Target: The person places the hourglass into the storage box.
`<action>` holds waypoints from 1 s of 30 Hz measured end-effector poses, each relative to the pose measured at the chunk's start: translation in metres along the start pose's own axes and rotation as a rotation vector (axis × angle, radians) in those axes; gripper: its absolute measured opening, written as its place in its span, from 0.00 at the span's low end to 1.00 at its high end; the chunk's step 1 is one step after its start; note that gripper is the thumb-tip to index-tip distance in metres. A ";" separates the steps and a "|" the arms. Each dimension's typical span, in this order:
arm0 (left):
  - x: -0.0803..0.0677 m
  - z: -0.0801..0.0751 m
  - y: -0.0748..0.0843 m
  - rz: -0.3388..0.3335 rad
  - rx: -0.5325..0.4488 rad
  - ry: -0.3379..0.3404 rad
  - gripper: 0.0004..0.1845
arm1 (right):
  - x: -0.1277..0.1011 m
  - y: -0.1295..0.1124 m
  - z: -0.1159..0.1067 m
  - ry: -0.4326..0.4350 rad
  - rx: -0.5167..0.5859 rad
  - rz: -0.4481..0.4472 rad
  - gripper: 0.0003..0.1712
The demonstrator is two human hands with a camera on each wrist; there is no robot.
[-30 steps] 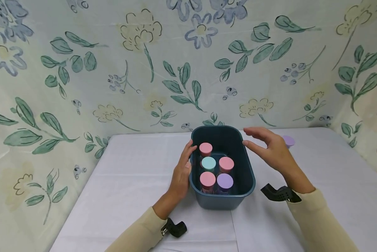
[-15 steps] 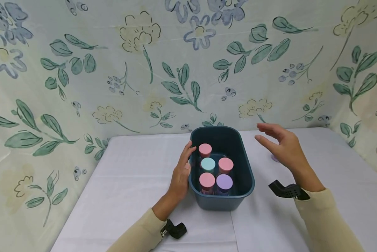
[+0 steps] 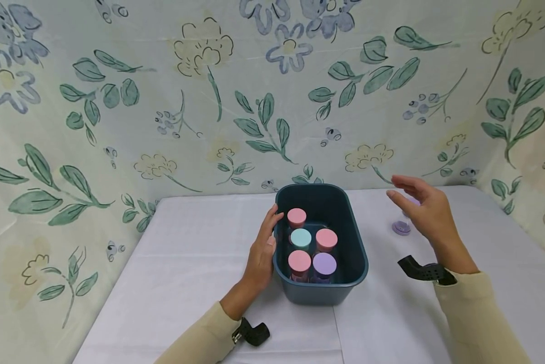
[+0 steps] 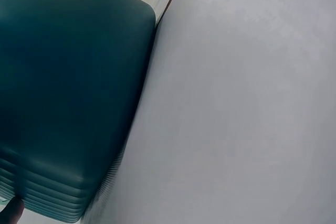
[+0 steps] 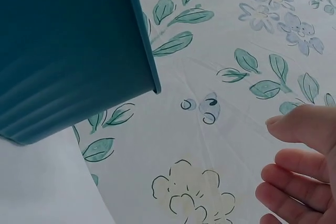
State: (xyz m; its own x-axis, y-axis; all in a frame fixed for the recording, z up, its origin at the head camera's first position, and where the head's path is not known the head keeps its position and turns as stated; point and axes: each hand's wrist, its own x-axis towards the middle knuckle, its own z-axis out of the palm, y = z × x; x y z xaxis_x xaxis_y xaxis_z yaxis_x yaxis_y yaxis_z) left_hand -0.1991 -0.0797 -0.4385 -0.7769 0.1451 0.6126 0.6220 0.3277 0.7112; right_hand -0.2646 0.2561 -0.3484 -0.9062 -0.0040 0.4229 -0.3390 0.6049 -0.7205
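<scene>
A dark teal bin (image 3: pixel 320 296) stands on the table with several small clear containers inside, under pink caps (image 3: pixel 326 239), a turquoise cap (image 3: pixel 301 238) and a purple cap (image 3: pixel 324 263). My left hand (image 3: pixel 259 255) rests along the bin's left wall, fingertips at the rim; in the left wrist view one fingertip (image 4: pixel 12 211) touches the ribbed side. Right of the bin, my right hand (image 3: pixel 429 212) is in the air, fingers extended and loosely bent, holding nothing. Partly behind it stands a clear piece with purple ends (image 3: pixel 401 228), resembling a sand timer; its middle is mostly hidden.
White cloth (image 3: pixel 195 263) covers the table. A floral curtain (image 3: pixel 163 126) hangs behind the table's far edge and along the sides. Black wrist cameras (image 3: pixel 254 332) are strapped over both beige sleeves (image 3: pixel 204 331).
My right hand has moved right, away from the bin's right rim, toward the purple-ended piece, whose lower end now shows. My left hand and the bin have stayed in place.
</scene>
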 end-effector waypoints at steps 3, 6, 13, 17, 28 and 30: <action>-0.001 0.000 -0.001 0.001 0.009 0.005 0.28 | 0.001 0.005 -0.003 0.015 0.008 0.024 0.31; -0.001 0.001 -0.001 0.003 0.023 0.010 0.28 | 0.002 0.010 -0.005 0.029 0.014 0.047 0.31; -0.001 0.001 0.004 0.001 0.046 0.020 0.27 | 0.004 0.024 -0.011 0.048 0.018 0.104 0.33; -0.001 0.002 0.006 -0.002 0.051 0.020 0.28 | 0.003 0.030 -0.013 0.054 0.018 0.151 0.34; -0.001 0.002 0.007 -0.004 0.068 0.028 0.28 | 0.003 0.046 -0.015 0.035 0.021 0.237 0.38; -0.001 0.002 0.007 -0.006 0.070 0.028 0.28 | 0.003 0.049 -0.015 0.030 0.019 0.251 0.38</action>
State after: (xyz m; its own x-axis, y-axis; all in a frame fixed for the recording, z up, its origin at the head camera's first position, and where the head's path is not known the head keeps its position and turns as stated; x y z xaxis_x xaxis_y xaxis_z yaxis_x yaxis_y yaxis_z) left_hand -0.1937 -0.0761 -0.4346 -0.7768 0.1174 0.6188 0.6086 0.3927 0.6895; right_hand -0.2799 0.2978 -0.3736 -0.9547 0.1688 0.2452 -0.1087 0.5691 -0.8151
